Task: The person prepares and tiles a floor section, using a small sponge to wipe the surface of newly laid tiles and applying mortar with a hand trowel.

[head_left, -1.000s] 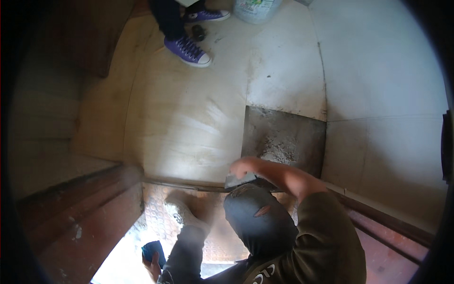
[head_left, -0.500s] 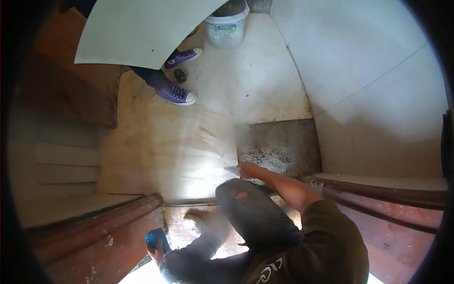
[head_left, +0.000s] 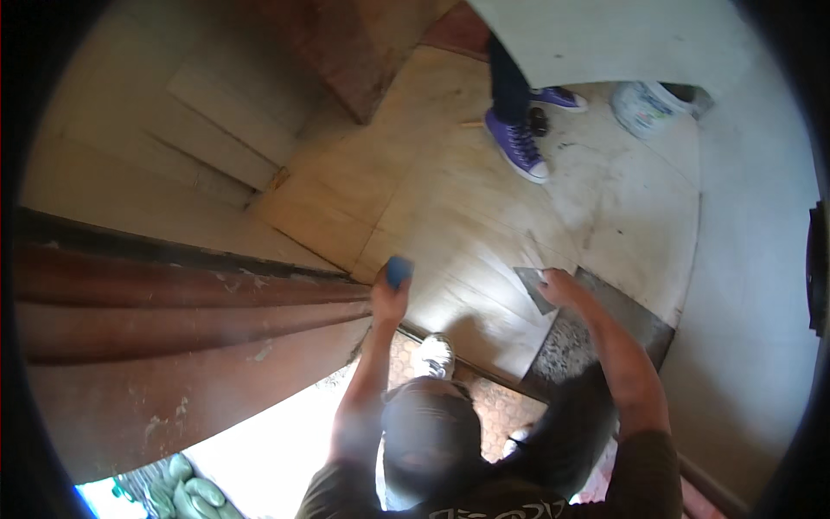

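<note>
My left hand [head_left: 391,300] is closed around a small blue block [head_left: 399,272], held near the end of the brown door frame; its exact kind is unclear. In my right hand [head_left: 560,287] is a trowel [head_left: 534,289] with a flat grey blade, held low over the pale floor tiles [head_left: 467,251]. The blade sits at the edge of a dark square gap in the tiling, where rough grey mortar [head_left: 566,342] shows. My knees are bent beside this gap.
Another person stands ahead in purple shoes [head_left: 517,147], partly hidden by a large white panel [head_left: 622,39]. A white bucket [head_left: 644,111] stands at the far right by the wall. The brown door frame [head_left: 199,298] runs along the left; green sacks [head_left: 186,493] lie beyond it.
My left hand has risen from beside my leg to over the floor, still holding the blue block. The view has turned left, and the trowel's blade now shows more fully.
</note>
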`<state>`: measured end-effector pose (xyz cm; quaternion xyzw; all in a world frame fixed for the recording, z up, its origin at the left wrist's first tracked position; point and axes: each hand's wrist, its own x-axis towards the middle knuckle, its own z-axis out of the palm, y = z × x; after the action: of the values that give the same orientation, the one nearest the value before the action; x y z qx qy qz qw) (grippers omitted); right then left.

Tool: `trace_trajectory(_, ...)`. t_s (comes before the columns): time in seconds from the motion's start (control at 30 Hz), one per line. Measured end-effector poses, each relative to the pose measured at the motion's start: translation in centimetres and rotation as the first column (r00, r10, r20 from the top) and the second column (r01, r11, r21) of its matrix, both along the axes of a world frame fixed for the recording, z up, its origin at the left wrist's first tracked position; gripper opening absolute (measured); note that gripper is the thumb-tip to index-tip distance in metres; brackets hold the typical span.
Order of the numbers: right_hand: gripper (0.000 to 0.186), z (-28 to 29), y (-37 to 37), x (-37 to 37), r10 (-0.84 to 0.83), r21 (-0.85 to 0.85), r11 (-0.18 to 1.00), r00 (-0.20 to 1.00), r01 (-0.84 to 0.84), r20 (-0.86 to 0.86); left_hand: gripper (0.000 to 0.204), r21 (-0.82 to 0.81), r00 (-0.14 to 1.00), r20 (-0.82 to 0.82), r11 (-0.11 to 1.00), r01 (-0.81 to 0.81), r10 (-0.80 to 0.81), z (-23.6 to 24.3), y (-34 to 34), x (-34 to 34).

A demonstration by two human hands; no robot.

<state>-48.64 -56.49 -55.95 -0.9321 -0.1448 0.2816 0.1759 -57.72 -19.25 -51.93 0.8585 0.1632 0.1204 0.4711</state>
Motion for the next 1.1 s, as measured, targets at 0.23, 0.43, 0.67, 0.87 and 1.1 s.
trace_trajectory(0.23, 0.039, -3.0, -3.3, -8.7, -0.243, 0.148, 0.961, 0.969, 0.235, 0.038, 0.047, 0.631, 0.854, -0.018, 0.668, -0.394, 0.520, -13.2, 13.1, 14.0)
trace_trajectory(0.43, 0.030, 1.6, -3.4, -18.6, -0.867, -0.101, 0.469, 0.434, 0.878, -0.245, 0.050, 0.910, 0.809, 0.018, 0.326, -0.257, 0.588, -12.5, 30.0, 18.0)
trace_trajectory(0.67, 0.028, 1.7, 5.0, -12.3, -0.788, 0.084, 0.312, 0.307, 0.946, -0.534, 0.057, 0.790, 0.567, -0.245, 0.501, -0.354, 0.787, -11.0, 32.9, 20.3)
trace_trajectory(0.87, 0.033, -8.2, 12.9, 0.0, -0.507, 0.163, 0.800, 0.796, 0.577, -0.330, 0.056, 0.855, 0.916, -0.184, 0.519, -0.030, 0.356, -15.0, 31.6, 22.3)
trace_trajectory(1.1, 0.037, -15.2, 21.8, 9.1, -0.433, 0.200, 0.879, 0.900, 0.434, -0.049, 0.052, 0.934, 0.723, -0.285, 0.352, 0.062, 0.630, -15.9, 34.4, 20.6)
